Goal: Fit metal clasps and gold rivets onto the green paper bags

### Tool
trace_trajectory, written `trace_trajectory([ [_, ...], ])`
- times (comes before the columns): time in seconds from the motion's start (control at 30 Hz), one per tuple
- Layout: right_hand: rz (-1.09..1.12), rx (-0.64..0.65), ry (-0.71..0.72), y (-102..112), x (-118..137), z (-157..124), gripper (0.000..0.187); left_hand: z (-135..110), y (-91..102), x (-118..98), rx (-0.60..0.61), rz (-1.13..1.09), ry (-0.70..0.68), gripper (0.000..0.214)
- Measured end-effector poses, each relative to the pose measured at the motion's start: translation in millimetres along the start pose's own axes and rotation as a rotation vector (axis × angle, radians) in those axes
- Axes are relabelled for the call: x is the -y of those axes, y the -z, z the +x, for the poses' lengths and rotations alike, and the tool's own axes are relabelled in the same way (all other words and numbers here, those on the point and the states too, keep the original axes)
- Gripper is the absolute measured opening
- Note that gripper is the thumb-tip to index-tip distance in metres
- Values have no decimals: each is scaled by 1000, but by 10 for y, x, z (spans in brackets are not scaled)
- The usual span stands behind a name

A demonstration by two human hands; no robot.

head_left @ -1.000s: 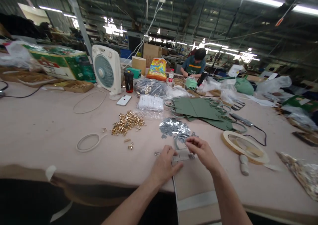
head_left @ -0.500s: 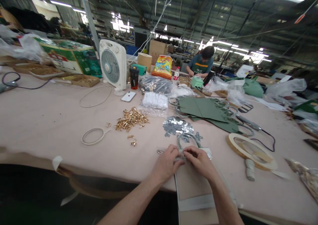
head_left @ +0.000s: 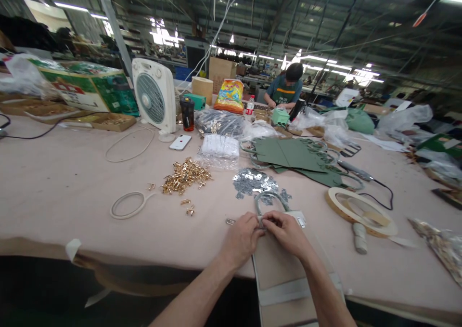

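Note:
A beige bag panel point(head_left: 279, 264) with a pale strip across it lies before me, its lower part extending past the table edge. A grey-green loop handle point(head_left: 271, 194) rises from its top edge. My left hand point(head_left: 242, 239) is closed on that edge by the handle's left foot. Against it, the fingertips of my right hand point(head_left: 285, 230) pinch something small that I cannot make out. A metal plate point(head_left: 301, 221) shows on the panel's right corner. Beside my left fingers lies a small metal clasp point(head_left: 230, 221). Just behind the handle is a pile of flat silver plates point(head_left: 254, 181).
Gold-coloured hardware point(head_left: 186, 175) is heaped left of centre, near a narrow tape roll point(head_left: 127, 205). Green handled panels point(head_left: 292, 153) are stacked behind the plates. A wide tape roll point(head_left: 361, 211) lies right. Farther back stand a fan point(head_left: 153, 96) and a tumbler point(head_left: 187, 112); a co-worker point(head_left: 285, 88) sits opposite.
The view has shifted slightly, so the table's things appear farther left. My left thumb has drawn in, and the fingertips of both hands are closer together at the panel's edge.

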State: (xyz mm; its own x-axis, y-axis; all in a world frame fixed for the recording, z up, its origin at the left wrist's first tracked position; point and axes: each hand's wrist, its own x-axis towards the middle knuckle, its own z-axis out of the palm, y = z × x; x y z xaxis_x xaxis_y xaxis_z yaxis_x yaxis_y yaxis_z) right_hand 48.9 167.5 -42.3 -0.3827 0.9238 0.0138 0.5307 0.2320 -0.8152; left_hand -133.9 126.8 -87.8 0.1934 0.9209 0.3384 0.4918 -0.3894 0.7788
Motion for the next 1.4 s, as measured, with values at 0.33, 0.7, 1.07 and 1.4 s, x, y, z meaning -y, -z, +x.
trace_trajectory([
  [0.33, 19, 37, 36, 79, 8, -59, 15, -12, 20, 11, 18, -18, 55, 35],
  [0.7, -122, -25, 52, -73, -19, -30, 14, -18, 34, -13, -10, -40, 60, 28],
  [1.07, -230, -99, 1, -150, -87, 10, 12, -25, 46, -10, -12, -33, 55, 30],
  [1.4, -204, -121, 69, -185, -44, -117, 14, -12, 50, -28, 9, -29, 40, 28],
])
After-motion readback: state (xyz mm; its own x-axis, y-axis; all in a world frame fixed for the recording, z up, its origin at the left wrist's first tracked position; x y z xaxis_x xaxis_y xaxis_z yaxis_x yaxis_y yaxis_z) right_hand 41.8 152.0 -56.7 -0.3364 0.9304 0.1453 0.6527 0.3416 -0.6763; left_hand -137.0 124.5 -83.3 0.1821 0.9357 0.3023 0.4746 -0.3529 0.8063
